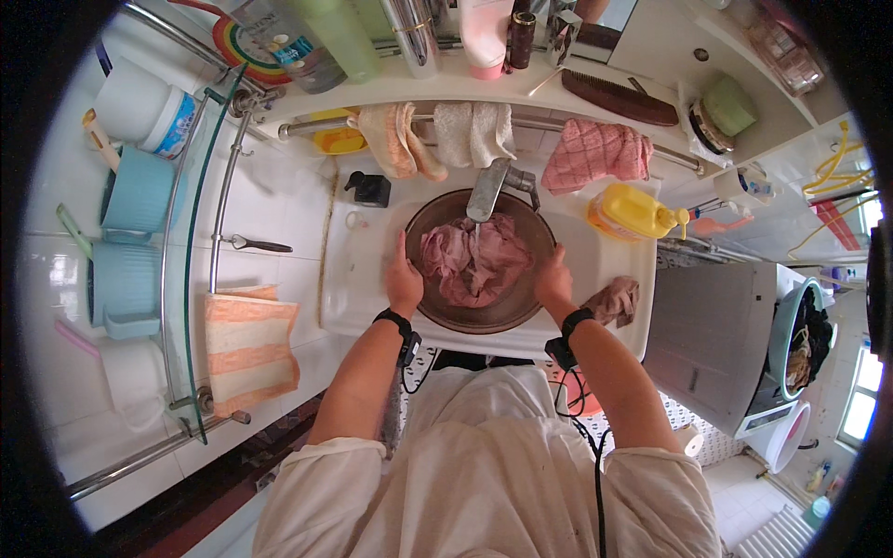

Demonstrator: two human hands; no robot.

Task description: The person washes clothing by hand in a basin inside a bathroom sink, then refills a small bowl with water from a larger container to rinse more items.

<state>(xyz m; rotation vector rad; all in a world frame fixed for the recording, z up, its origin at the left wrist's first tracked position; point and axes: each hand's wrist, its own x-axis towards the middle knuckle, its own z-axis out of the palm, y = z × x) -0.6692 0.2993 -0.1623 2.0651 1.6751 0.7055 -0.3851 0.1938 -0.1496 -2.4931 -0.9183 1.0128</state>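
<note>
A round brown basin [437, 318] sits in the white sink [349, 288] beneath the metal faucet [486, 193]. Water runs from the spout onto a wet, crumpled pink cloth [474, 260] inside the basin. My left hand [404, 279] grips the basin's left rim, and my right hand [555, 279] grips its right rim. The fingers of both hands are partly hidden behind the rim. A small crumpled brownish cloth [614, 301] lies on the sink's edge to the right of my right hand.
A yellow jug [633, 212] stands on the sink's right, a black dispenser [369, 190] on its left. Towels hang from a rail behind, including a pink one [595, 156]. A shelf above holds bottles and a comb [619, 97]. At right, a washing machine [712, 344] carries a laundry basin [791, 321].
</note>
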